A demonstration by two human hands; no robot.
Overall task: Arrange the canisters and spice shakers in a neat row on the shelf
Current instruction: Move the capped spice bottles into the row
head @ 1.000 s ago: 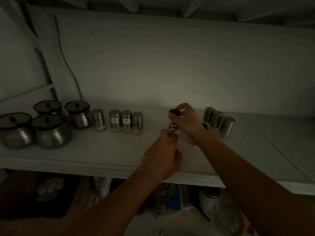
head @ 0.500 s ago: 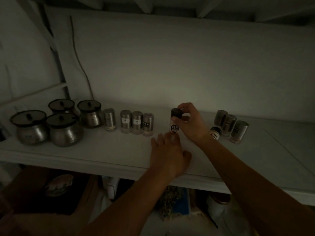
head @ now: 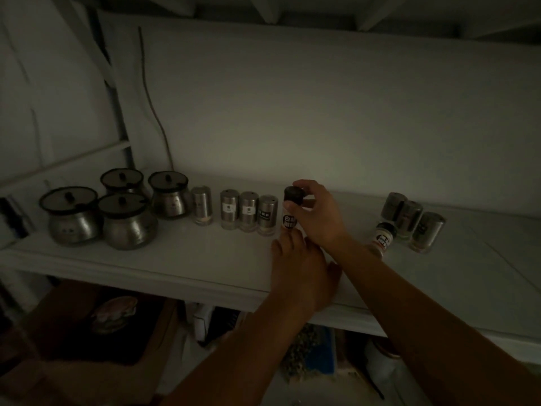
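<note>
Black-capped shaker (head: 290, 210) stands on the shelf (head: 181, 259) at the right end of the shaker row, just beside the last steel shaker (head: 267, 215). Right hand (head: 314, 218) pinches its cap, thumb and fingers closed around the top, shaker looks upright, base hidden by the left hand. Left hand (head: 298, 265) lies loose on the shelf just in front of it, fingers spread, fingertips at or near the shaker's base, holding nothing as far as I can tell

Row so far: steel shakers (head: 240, 210) in a line, one with a small gap on its left side (head: 202, 205). Four lidded canisters (head: 117, 206) bunched two-deep at far left, not in line yet. On the right, well apart: three more steel shakers (head: 409, 221) in a diagonal clump and a small labelled jar (head: 384, 238) in front of them, partly behind the right forearm

Step in hand, as a judgement: seating this shaker into the row. Next move likely needs letting go without tipping it, label facing front, then reaching right for the jar or the clump. Dim light, labels unreadable
</note>
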